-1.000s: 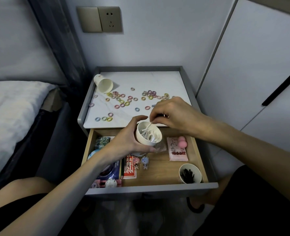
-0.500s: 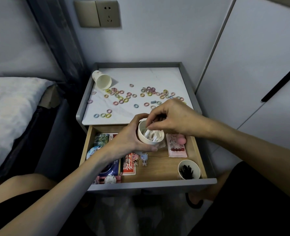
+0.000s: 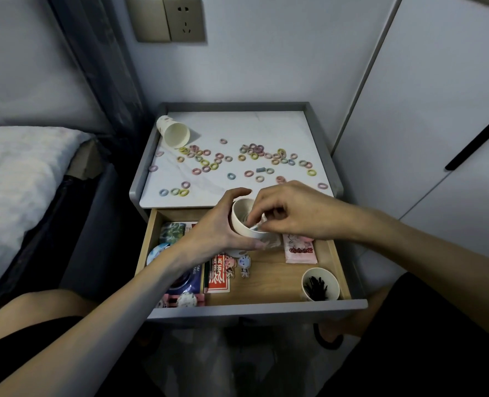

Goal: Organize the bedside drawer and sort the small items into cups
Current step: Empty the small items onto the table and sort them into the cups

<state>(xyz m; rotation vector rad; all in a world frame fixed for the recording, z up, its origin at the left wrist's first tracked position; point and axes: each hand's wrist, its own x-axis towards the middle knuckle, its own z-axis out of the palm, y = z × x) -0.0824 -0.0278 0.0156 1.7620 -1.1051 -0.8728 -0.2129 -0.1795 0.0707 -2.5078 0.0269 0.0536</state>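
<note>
Down into the cup (image 3: 242, 224) dips my right hand (image 3: 292, 213), higher a moment ago.
My left hand (image 3: 214, 229) grips the cup over the drawer (image 3: 266, 308); right fingertips (image 3: 251, 220) bunch at its mouth, pinching or not I cannot tell. Rings (image 3: 231, 176) on top likely come next.

Your worktop (image 3: 237, 124): one paper cup (image 3: 173, 134) on its side at back left, coloured hair rings (image 3: 252, 156) scattered across it. Open drawer (image 3: 272, 279) below it: upright cup (image 3: 320, 271) of black bits (image 3: 316, 286) front right, pink packet (image 3: 299, 250) behind it, red card pack (image 3: 217, 275) to its left.
</note>
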